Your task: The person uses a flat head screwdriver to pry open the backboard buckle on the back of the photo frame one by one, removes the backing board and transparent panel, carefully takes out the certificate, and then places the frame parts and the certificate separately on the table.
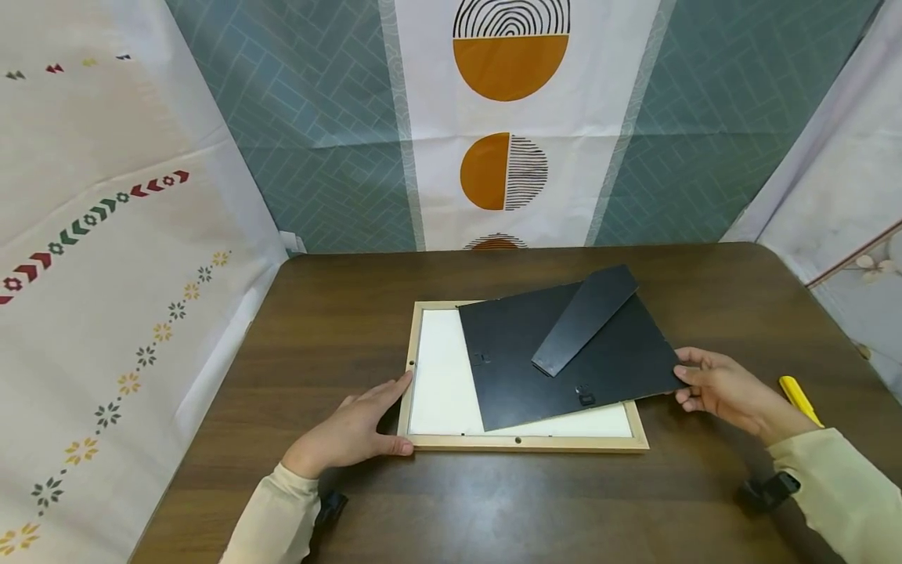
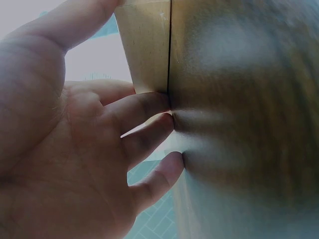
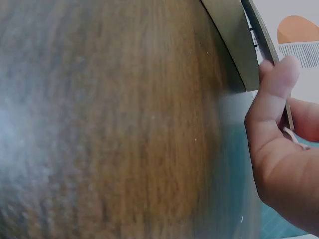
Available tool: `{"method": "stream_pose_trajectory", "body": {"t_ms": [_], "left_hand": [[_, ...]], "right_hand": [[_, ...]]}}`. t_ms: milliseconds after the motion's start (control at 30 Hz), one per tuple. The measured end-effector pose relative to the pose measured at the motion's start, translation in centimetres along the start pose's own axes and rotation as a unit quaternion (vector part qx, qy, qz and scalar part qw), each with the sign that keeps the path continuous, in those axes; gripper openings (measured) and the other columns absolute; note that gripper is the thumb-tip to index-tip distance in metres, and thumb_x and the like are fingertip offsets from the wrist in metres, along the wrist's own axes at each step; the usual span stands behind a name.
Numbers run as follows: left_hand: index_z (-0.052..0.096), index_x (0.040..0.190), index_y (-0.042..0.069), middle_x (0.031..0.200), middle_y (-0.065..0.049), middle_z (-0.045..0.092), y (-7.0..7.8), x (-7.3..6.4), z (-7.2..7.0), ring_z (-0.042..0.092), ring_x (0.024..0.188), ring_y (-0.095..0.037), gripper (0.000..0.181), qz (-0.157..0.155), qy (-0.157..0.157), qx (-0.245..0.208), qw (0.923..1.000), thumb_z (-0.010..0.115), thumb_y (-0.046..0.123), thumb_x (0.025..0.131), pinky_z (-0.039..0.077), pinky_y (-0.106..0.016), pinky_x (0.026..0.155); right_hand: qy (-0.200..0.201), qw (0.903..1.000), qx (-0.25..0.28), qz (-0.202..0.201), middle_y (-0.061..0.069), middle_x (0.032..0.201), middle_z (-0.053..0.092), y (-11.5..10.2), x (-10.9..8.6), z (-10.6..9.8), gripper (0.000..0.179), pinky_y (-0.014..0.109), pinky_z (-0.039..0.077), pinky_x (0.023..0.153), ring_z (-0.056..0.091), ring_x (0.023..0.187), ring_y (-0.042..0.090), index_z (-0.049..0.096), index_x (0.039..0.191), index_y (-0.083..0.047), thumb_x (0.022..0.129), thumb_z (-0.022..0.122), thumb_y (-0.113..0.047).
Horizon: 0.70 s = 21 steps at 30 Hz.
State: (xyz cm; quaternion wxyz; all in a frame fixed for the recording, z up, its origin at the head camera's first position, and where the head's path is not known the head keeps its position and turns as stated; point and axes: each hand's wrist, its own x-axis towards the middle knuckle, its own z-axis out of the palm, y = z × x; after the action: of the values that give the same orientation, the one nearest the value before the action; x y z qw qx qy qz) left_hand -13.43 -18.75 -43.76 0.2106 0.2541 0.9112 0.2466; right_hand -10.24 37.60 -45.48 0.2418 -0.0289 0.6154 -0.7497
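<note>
A light wooden picture frame (image 1: 528,443) lies face down on the table, with a white sheet (image 1: 438,376) showing inside it. Over it, turned askew, is its black backing board (image 1: 507,329) with a stand leg (image 1: 588,317) on top. My right hand (image 1: 729,389) pinches the board's right corner between thumb and fingers; in the right wrist view the board's edge (image 3: 264,35) sits above the frame's side. My left hand (image 1: 355,427) rests against the frame's near left corner, fingers along the left side and thumb at the front edge. Its fingertips touch the tabletop in the left wrist view.
A yellow-handled tool (image 1: 799,399) lies on the brown wooden table (image 1: 338,313), beyond my right wrist. Patterned cloth (image 1: 324,117) hangs behind the table, and white cloths (image 1: 141,258) hang at both sides.
</note>
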Motion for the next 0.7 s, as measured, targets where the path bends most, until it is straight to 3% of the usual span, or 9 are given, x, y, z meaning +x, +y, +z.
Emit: {"method": "stream_pose_trajectory", "body": {"t_ms": [167,400,700], "left_hand": [[0.018,0.164,0.020,0.160,-0.008,0.036,0.2,0.0,-0.1,0.025,0.149,-0.030,0.106,0.004,0.002,-0.001,1.0000,0.078,0.055,0.083,0.018,-0.064,0.113],[0.017,0.164,0.021,0.160,-0.007,0.036,0.2,-0.5,-0.1,0.025,0.150,-0.029,0.108,-0.003,-0.002,-0.003,1.0000,0.078,0.056,0.082,0.017,-0.063,0.113],[0.015,0.164,0.023,0.161,-0.003,0.033,0.0,-0.6,-0.1,0.021,0.151,-0.027,0.108,-0.001,-0.010,-0.023,0.9997,0.078,0.055,0.083,0.012,-0.066,0.113]], "right_hand": [[0.026,0.9990,0.021,-0.029,0.006,0.096,0.067,-0.1,-0.7,-0.4,0.025,0.028,0.053,0.066,0.063,0.070,0.016,0.060,0.117,-0.013,0.109,0.040,-0.002],[0.025,0.9946,0.076,-0.066,0.009,0.095,0.068,-0.8,-2.1,-1.6,0.034,0.028,0.054,0.066,0.063,0.071,0.016,0.064,0.116,-0.009,0.109,0.033,0.003],[0.091,0.9907,0.075,-0.069,0.009,0.093,0.066,-2.8,-3.9,-4.3,0.034,0.028,0.053,0.065,0.060,0.071,0.017,0.068,0.113,-0.010,0.110,0.035,-0.002]]}}
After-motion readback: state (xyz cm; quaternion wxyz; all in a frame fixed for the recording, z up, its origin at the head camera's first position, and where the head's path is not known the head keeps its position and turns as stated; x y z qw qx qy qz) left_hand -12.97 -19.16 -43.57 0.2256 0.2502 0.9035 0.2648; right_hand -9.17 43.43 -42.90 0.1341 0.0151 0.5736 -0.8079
